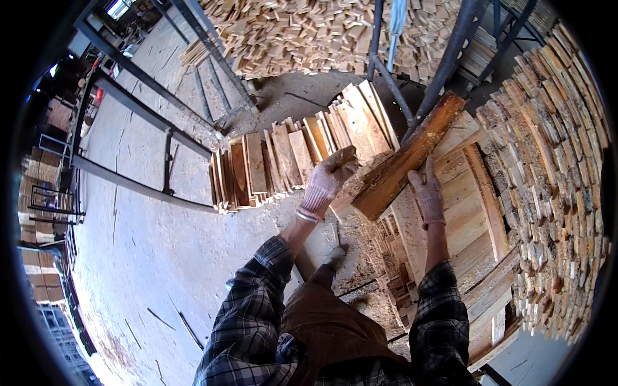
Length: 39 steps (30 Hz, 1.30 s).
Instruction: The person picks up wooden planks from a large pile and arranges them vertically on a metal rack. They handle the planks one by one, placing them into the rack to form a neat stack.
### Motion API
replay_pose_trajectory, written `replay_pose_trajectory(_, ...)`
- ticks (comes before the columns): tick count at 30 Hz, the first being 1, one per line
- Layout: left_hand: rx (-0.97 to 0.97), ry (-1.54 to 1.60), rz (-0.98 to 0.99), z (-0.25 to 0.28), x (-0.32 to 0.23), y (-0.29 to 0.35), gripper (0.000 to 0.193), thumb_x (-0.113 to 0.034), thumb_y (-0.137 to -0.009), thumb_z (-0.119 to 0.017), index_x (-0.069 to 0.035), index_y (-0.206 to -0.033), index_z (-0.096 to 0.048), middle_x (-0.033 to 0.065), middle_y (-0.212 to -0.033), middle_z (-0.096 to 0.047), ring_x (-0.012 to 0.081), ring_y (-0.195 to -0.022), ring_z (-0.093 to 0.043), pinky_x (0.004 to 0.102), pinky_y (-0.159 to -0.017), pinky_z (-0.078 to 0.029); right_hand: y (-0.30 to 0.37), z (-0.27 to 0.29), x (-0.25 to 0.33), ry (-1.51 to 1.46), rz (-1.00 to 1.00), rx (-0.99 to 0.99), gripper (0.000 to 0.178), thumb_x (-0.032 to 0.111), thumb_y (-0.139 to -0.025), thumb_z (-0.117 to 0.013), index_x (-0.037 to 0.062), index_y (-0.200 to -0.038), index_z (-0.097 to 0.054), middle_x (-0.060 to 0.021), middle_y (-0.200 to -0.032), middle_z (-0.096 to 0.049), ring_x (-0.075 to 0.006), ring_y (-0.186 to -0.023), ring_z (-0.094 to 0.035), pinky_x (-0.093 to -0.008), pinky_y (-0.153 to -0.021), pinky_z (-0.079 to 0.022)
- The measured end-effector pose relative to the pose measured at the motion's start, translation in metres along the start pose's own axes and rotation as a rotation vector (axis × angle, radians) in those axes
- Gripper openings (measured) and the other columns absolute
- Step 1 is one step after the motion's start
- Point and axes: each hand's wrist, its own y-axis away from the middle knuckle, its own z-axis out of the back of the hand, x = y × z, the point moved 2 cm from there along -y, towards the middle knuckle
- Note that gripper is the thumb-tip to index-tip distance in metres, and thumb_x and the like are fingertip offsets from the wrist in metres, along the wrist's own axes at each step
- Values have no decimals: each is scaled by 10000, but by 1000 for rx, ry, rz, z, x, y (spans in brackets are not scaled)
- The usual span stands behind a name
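A thick, dark brown wooden board (pixel 415 151) lies at a slant in front of me, with a pale, rough, sawdust-covered side (pixel 365 177) toward the left. My left hand (pixel 329 179), in a pale knitted glove with darkened fingertips, is bent round that rough side; part of its grip is hidden. On the other side, my right hand (pixel 427 198), gloved too, has two fingers stretched out and apart against the board's lower right edge. Beneath the board is a stack of planks (pixel 460 219), with loose chips and thin pieces near it.
A row of upright short boards (pixel 290 154) stands beyond my left hand. At right rises a tall curved stack of rough boards (pixel 541 180). Dark metal frames (pixel 145 119) stand left and ahead (pixel 444 58). Behind them lies a large heap of wood pieces (pixel 302 35). Splinters litter the concrete floor (pixel 148 257).
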Motion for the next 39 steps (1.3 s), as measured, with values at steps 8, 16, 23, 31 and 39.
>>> replay_pose_trajectory(8, -730, -121, 503, 189, 113, 285, 742, -243, -815, -711, 27, -1427, -391, 102, -1111, -614, 154, -853, -567, 251, -705, -459, 185, -11, 93, -350, 27, 800, 585, 235, -937, -609, 15, -1432, -387, -214, -1256, -554, -278, -1069, -597, -352, -887, -511)
replay_pose_trajectory(16, -1068, 320, 589, 299, 210, 292, 593, -182, -857, -698, -29, -1365, -434, -15, -796, -439, 110, -548, -397, 277, -461, -330, 286, -193, 34, -157, -438, 1236, 693, 320, -878, -694, -45, -1396, -414, -242, -1320, -553, -272, -1185, -567, -334, -987, -442)
replay_pose_trajectory(23, -1178, -34, 362, 485, 225, 207, 876, -200, -779, -792, -11, -1480, -301, 271, -1418, -420, 329, -1255, -482, 361, -1029, -409, 221, -466, 50, -316, -746, 1291, 792, 316, -875, -691, -9, -1475, -288, -264, -1304, -553, -226, -1054, -619, -304, -780, -542)
replay_pose_trajectory(31, -896, -948, 732, 630, 202, 63, 1115, -610, -693, -767, 22, -1467, -272, 327, -1409, -405, 431, -1277, -464, 443, -983, -465, 201, -706, 121, -321, -263, 1346, 749, 324, -896, -666, -14, -1459, -304, -260, -1383, -476, -295, -1215, -541, -324, -989, -448)
replay_pose_trajectory(39, -952, -603, 785, 707, 248, 68, 964, -511, -772, -752, 49, -1436, -334, 249, -1201, -608, 272, -1055, -634, 343, -832, -515, 229, -813, 164, -206, -53, 1373, 525, 278, -851, -699, -39, -1223, -509, -229, -1148, -631, -324, -1062, -629, -350, -852, -521)
